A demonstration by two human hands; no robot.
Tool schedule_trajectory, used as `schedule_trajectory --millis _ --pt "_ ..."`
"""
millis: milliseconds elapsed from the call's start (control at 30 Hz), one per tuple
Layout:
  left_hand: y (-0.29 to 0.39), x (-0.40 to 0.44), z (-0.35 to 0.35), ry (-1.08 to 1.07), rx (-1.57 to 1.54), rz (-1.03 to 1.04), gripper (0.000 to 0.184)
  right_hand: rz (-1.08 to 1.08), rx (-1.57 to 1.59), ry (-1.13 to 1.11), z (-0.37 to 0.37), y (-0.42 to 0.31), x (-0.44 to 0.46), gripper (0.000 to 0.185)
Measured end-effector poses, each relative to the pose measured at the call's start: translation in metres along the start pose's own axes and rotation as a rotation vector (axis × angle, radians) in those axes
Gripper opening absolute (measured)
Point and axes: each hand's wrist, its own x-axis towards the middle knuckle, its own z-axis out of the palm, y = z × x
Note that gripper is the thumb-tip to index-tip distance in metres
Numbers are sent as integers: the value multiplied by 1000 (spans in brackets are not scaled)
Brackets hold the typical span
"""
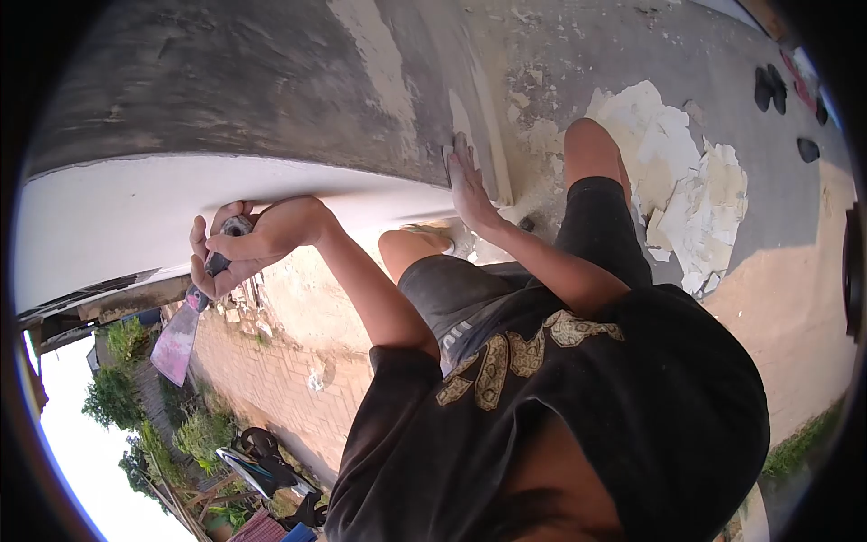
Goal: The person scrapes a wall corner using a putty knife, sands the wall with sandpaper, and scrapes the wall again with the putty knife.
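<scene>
My left hand is wrapped around the dark handle of a scraper. Its wide blade is stained pinkish and whitish and hangs free in the air, beside the white wall face. My right hand, dusty and with fingers stretched out, presses against the dark grey wall near its corner. Under the fingertips shows the edge of a small grey pad; the fingers cover most of it, so its kind cannot be made out. Pale patches streak the grey surface close to that hand.
Broken whitish flakes lie in a heap on the grey floor beside my knee. A small dark object is near my right forearm. Dark slippers lie farther off. Brick paving, plants and a motorcycle are to the left.
</scene>
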Motion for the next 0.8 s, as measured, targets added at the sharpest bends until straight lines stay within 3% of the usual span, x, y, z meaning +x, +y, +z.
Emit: schedule_trajectory --millis 67,167,233,367,467,567,667,800 --pt "-7 2 2 -1 19 42 24 64 29 61 10 -11 5 65" --pt "-2 -1 0 15 -7 47 24 -257 -5 37 11 -80 5 63" --pt "2 -2 0 19 16 11 24 -377 -31 14 8 -82 9 64" --pt "-3 2 -3 4 32 58 24 145 -2 -18 0 -23 12 66" --pt "-1 -3 4 27 23 33 24 -190 44 -29 10 -77 -6 69" --pt "5 -1 0 1 3 -2 24 -233 -21 -39 4 -69 -5 70" --pt "0 0 0 -8 -16 19 25 -18 -16 -37 -1 -53 4 68" --pt "-1 0 -1 16 9 27 26 -216 -76 -62 2 -64 -4 69"
